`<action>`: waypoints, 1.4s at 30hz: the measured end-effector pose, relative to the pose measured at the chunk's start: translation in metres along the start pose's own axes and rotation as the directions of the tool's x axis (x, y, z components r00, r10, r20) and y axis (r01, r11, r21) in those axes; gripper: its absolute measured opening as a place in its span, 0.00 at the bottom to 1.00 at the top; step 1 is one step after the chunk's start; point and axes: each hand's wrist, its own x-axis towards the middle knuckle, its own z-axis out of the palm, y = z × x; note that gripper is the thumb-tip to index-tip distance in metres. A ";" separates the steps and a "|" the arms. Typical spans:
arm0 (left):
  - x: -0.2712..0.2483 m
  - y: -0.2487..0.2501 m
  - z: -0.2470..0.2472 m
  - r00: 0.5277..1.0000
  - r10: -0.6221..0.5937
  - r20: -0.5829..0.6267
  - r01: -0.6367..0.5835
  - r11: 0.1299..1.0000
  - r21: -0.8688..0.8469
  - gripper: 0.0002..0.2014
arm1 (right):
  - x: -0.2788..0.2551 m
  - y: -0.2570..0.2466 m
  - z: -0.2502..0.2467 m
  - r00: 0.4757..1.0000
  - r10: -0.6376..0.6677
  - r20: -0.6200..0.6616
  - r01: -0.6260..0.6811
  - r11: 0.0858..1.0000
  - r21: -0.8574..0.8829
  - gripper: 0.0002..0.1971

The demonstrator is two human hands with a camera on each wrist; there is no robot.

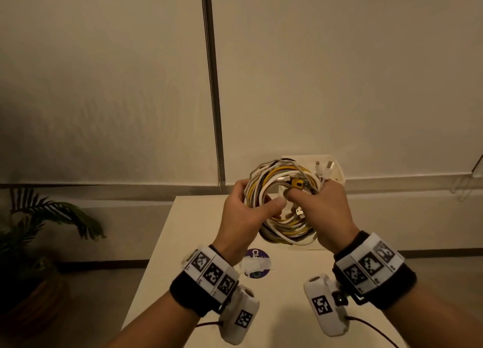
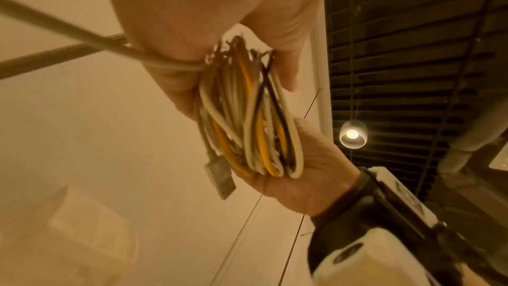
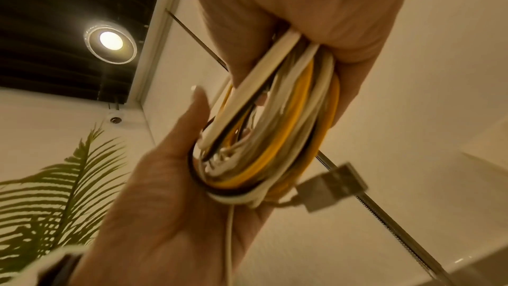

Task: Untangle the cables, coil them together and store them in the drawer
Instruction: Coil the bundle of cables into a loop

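Note:
A coil of white, yellow and black cables (image 1: 282, 204) is held up between both hands over the white table (image 1: 183, 243). My left hand (image 1: 243, 214) grips the coil's left side, thumb across the front. My right hand (image 1: 321, 209) grips the right side with its thumb through the middle. Several plug ends stick out at the coil's top right, and a metal USB plug (image 1: 299, 211) hangs inside the ring. In the left wrist view the coil (image 2: 247, 127) is pinched edge-on; the right wrist view shows the coil (image 3: 274, 138) and the USB plug (image 3: 332, 184). A small white plastic drawer box (image 1: 338, 175) stands behind the coil.
A round purple sticker (image 1: 257, 262) lies on the table under my hands. A potted palm (image 1: 39, 230) stands on the floor at the left. A thin metal pole (image 1: 214, 112) runs up the wall behind the table.

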 end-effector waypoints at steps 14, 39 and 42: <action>0.008 0.029 0.006 0.971 0.229 0.072 -0.240 0.942 0.234 0.09 | -0.001 -0.026 -0.026 0.950 0.005 0.311 -0.026 0.998 0.065 0.20; 0.033 0.087 -0.002 0.850 -0.020 0.526 -0.433 0.542 0.720 0.12 | -0.016 -0.028 -0.013 0.912 0.096 0.398 -0.099 0.995 -0.012 0.18; 0.034 0.088 -0.002 0.850 -0.077 0.521 -0.390 0.573 0.721 0.21 | -0.026 -0.019 -0.009 0.931 0.117 0.346 -0.140 0.989 0.045 0.19</action>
